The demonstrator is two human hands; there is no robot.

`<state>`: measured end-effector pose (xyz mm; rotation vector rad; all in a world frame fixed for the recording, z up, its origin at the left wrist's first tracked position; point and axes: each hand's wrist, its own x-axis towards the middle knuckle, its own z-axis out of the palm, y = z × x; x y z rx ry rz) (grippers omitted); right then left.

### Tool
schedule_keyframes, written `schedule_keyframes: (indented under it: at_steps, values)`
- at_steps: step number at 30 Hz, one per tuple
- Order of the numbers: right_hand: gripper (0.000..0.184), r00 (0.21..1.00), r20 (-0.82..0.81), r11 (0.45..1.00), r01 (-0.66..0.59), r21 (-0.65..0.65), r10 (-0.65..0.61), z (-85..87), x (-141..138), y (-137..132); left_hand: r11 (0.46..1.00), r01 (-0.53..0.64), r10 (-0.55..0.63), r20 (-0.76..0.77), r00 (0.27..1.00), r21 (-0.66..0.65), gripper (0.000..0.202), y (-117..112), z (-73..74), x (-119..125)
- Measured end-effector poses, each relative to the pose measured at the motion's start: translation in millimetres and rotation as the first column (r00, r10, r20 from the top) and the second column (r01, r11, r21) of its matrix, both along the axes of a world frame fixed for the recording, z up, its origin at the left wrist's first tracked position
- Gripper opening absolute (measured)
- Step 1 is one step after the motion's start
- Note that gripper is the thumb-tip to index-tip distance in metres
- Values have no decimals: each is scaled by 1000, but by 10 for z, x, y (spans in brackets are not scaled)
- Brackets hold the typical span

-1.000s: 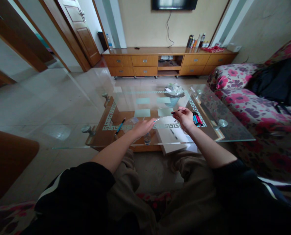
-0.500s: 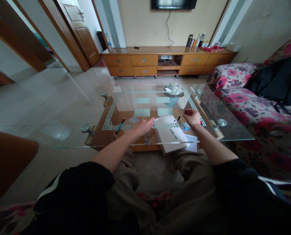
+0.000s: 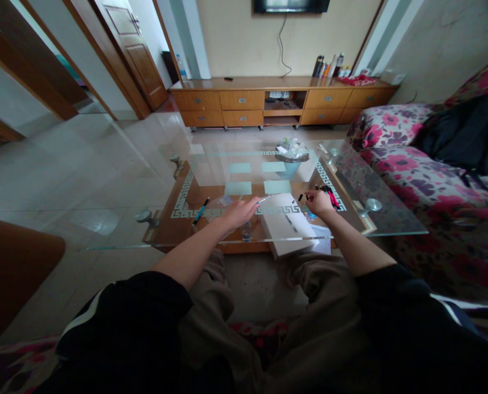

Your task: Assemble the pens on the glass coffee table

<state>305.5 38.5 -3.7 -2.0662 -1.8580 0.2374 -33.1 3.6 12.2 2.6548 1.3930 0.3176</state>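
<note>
My left hand is closed over the glass table, gripping a slim pen-like tube, pale and see-through with a bit of blue near the fingers. To its right, my right hand pinches a small black piece, perhaps a pen cap. A similar black piece lies just left of those fingertips, and a smaller dark bit lies beside it. Right behind my right hand rests a bunch of pink and black pens. A blue and black pen lies left of my left hand.
Under the glass tabletop, a white box with a dark pen showing over it sits on the lower shelf. A blue waste basket stands beyond. A floral sofa borders the right side; a wooden cabinet lines the wall.
My right hand has moved slightly down and left, bringing the small black piece lower, near the other one. The pink and black pens behind it now show. My left hand stays put.
</note>
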Motion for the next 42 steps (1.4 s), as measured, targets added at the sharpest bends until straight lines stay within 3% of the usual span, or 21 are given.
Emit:
schedule_keyframes:
  at_steps: [4, 7, 10, 12, 15, 18, 22, 25, 27, 31, 34, 42]
  values:
    - [39, 999, -22, 999, 44, -2, -44, -12, 26, 3, 1000, 11, -11, 9, 1000, -6, 42, 1, 5, -3]
    - [37, 995, -90, 981, 68, 179, -53, 69, -3, -16, 1000, 13, -13, 1, 1000, 2, 42, 6, 8, -2]
    - [34, 964, -258, 945, 33, 325, 55, 216, -173, -78, 1000, 20, -20, 2, 1000, 7, 41, 10, 8, 7]
    - [30, 872, -449, 962, -79, 261, 194, 297, -377, -146, 1000, 21, -21, 6, 1000, 5, 41, 8, 6, 19]
    - [35, 619, -728, 948, -282, 144, 295, 336, -738, -260, 999, 37, -37, 12, 999, 9, 42, 0, 3, 40]
    - [46, 446, -867, 936, -345, 61, 221, 308, -1010, -338, 998, 59, -59, 15, 998, 22, 43, -6, 2, 55]
    - [49, 356, -922, 954, -298, 40, 150, 308, -1068, -330, 998, 60, -61, 6, 998, 26, 41, 5, -7, 52]
    - [48, 337, -933, 977, -203, 63, 130, 337, -906, -255, 999, 31, -31, 12, 999, 25, 40, 21, -21, 25]
    - [47, 344, -933, 994, -74, 81, 102, 341, -749, -195, 1000, 16, -17, 18, 1000, 17, 39, 27, -27, -1]
    - [42, 461, -886, 991, 82, 101, 52, 293, -483, -112, 1000, -10, 10, 0, 1000, 14, 40, 19, -15, -39]
    - [47, 537, -840, 980, 111, 164, 80, 250, -411, -94, 1000, -7, 8, -24, 1000, 24, 41, 9, 0, -40]
    - [37, 538, -838, 988, 58, 144, 91, 212, -443, -65, 1000, 9, -9, -25, 1000, 19, 41, 12, -16, -2]
